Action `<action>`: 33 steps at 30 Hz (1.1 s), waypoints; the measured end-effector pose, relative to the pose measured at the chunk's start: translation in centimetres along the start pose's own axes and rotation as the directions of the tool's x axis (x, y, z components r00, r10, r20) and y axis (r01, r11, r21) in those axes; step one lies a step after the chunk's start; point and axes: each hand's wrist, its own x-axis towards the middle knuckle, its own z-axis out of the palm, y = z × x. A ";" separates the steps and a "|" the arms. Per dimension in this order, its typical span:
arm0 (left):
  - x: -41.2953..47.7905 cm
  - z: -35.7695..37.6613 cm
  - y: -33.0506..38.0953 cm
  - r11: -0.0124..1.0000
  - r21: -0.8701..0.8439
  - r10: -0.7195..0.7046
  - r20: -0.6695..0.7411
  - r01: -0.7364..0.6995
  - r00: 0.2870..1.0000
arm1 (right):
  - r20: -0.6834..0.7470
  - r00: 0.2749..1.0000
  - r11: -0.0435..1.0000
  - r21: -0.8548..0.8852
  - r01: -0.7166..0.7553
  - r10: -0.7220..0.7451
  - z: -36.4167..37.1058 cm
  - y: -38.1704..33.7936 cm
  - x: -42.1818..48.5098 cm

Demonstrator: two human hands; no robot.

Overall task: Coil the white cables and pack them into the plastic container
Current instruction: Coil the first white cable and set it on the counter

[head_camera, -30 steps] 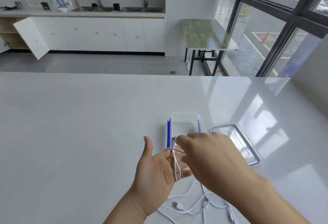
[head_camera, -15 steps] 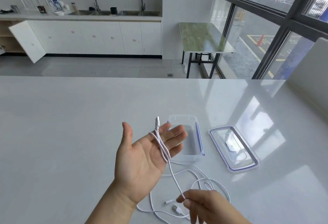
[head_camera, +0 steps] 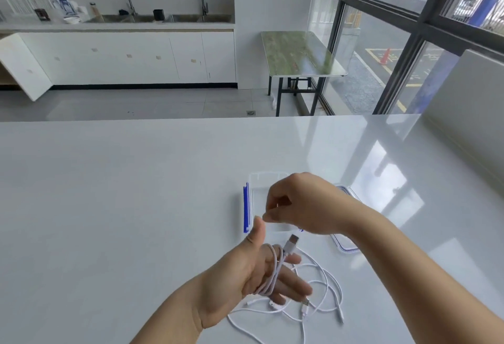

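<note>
One plastic container (head_camera: 270, 202) stands open on the white counter (head_camera: 109, 207), with a blue clip along its left wall. One lid (head_camera: 344, 245) lies just right of the container, mostly hidden behind the right forearm. The loose white cables (head_camera: 321, 297) form a tangle on the counter nearer the person than the container; at least two can be made out from the separate plug ends, though the exact count is hard to tell from the overlapping loops.

Two hands are in view. The left hand (head_camera: 261, 270) is held palm-up, nearer than the container, its fingers spread apart, with one coiled cable (head_camera: 272, 272) wound in several turns around them. A USB plug (head_camera: 292, 242) sticks up from the top of the coil. The right hand (head_camera: 302, 204) hovers above the container, its thumb and forefinger pinched together; a thin strand may run from the pinch, but the blur makes it unclear what it grips.

Half a second ago the right hand was low, at the near edge of the tangle, holding the strand there; it has since swung up over the container. The left hand has dropped closer to the person, and the cable on it shows more turns. The lid, fully visible before, is now largely covered.
</note>
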 end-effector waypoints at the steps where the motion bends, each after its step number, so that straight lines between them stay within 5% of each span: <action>1: 0.0 -0.2 -0.1 0.999 -0.024 0.021 -0.050 -0.022 0.999 | -0.029 1.000 0.999 -0.049 0.009 -0.011 -0.1 -0.7 -0.5; 7: 0.6 0.0 -0.6 0.922 -0.269 0.220 -0.227 -0.278 0.949 | -0.204 0.976 0.978 -0.207 0.031 -0.074 2.5 -3.1 -3.9; 12: 0.5 0.0 -0.3 0.745 -0.491 0.346 -0.295 -0.452 0.891 | -0.277 0.961 0.988 0.152 0.032 0.012 6.2 -3.2 -7.0; 16: 0.0 -0.6 1.5 0.537 -0.626 0.414 -0.389 -0.566 0.823 | -0.236 0.970 0.880 0.471 0.059 0.061 9.3 -1.4 -8.6; 19: -0.7 -1.4 2.5 0.474 -0.666 0.456 -0.373 -0.575 0.808 | -0.186 0.983 0.855 0.512 0.087 0.011 10.5 0.1 -8.9; 22: -1.2 -1.6 3.1 0.510 -0.654 0.491 -0.311 -0.558 0.814 | -0.108 0.994 0.898 0.437 0.053 -0.006 10.7 2.1 -8.0; 27: -1.3 -0.7 2.6 0.721 -0.491 0.494 -0.130 -0.489 0.860 | -0.036 0.998 0.966 0.256 -0.044 0.055 8.0 4.8 -5.0; 33: -0.9 0.5 1.9 0.918 -0.226 0.348 0.069 -0.324 0.935 | 0.030 0.999 0.999 0.011 -0.044 0.044 2.7 4.7 -1.4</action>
